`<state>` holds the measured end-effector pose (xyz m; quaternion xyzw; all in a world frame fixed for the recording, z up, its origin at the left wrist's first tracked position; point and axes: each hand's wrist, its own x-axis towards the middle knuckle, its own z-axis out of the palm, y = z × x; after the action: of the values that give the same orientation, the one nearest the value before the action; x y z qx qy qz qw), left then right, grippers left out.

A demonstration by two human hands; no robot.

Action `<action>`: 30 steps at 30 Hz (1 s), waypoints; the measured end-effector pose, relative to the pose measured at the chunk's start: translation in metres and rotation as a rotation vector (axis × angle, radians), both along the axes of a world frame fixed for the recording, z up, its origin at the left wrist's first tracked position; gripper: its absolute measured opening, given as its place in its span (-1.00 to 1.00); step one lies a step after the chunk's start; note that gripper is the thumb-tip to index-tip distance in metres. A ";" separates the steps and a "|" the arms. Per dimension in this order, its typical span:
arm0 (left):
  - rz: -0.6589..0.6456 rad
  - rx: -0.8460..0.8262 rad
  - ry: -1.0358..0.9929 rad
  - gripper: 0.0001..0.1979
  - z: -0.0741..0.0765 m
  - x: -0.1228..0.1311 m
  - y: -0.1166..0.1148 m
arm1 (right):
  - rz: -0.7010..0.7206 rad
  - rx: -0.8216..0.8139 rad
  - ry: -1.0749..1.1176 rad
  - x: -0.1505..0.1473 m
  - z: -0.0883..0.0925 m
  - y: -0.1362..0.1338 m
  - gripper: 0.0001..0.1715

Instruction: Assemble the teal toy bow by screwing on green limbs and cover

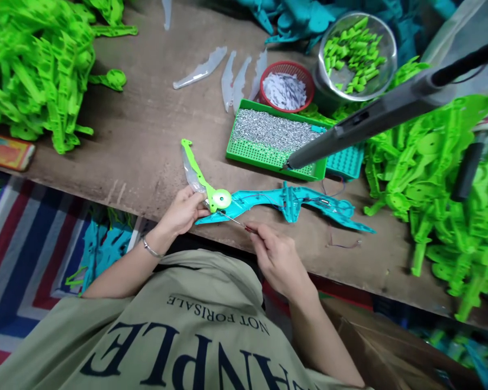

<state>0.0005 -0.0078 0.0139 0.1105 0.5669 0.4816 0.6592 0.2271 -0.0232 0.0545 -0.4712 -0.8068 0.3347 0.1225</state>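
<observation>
My left hand grips the left end of a teal plastic bow-shaped body, where a lime-green arm with a round disc joins it. A clear plastic blade piece lies along that green arm. Thin wires run over the teal body. My right hand is closed around a slim tool with a thin metal shaft and a reddish handle end. Its tip reaches the joint below the green disc; I cannot tell its exact kind.
A grey electric screwdriver hangs over a green tray of small screws. Behind are a red basket of white pieces and a clear tub of green bits. Lime-green parts pile up left and right.
</observation>
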 end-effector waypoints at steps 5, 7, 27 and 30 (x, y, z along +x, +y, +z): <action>-0.016 0.021 -0.028 -0.82 -0.002 0.000 -0.001 | -0.014 0.013 0.023 -0.006 -0.009 -0.005 -0.69; -0.002 0.020 -0.028 -0.84 -0.002 0.001 -0.001 | -0.003 0.026 0.006 -0.013 -0.015 -0.007 -0.71; 0.074 0.033 -0.070 -0.75 -0.005 0.007 -0.005 | 0.272 0.058 -0.584 -0.063 0.030 0.036 -0.61; 0.056 0.045 -0.059 -0.73 -0.005 0.007 -0.006 | 0.307 0.021 -0.583 -0.067 0.043 0.047 -0.63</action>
<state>0.0073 -0.0138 0.0088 0.0952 0.5390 0.5158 0.6591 0.1602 0.0237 0.0972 -0.4187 -0.8729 0.1918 -0.1608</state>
